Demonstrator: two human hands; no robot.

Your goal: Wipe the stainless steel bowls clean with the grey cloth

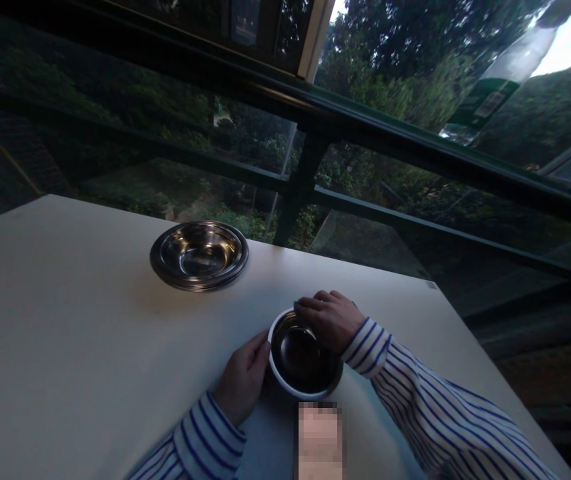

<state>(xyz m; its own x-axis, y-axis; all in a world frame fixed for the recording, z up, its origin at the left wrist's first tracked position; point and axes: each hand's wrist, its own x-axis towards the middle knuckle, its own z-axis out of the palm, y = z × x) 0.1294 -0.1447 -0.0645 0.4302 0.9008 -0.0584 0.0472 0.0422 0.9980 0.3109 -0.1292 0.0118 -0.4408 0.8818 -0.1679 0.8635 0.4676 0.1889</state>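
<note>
Both hands apparently grip bowl rim near table edge.

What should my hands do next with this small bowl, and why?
Probably lift the small bowl toward the steel plates: your left hand and right hand already grip its rim, and bare table lies between them.

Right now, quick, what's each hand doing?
Left hand: fingers curled against the left side of the small steel bowl, gripping its rim.
Right hand: draped over the bowl's far rim, fingers closed on it.
</note>
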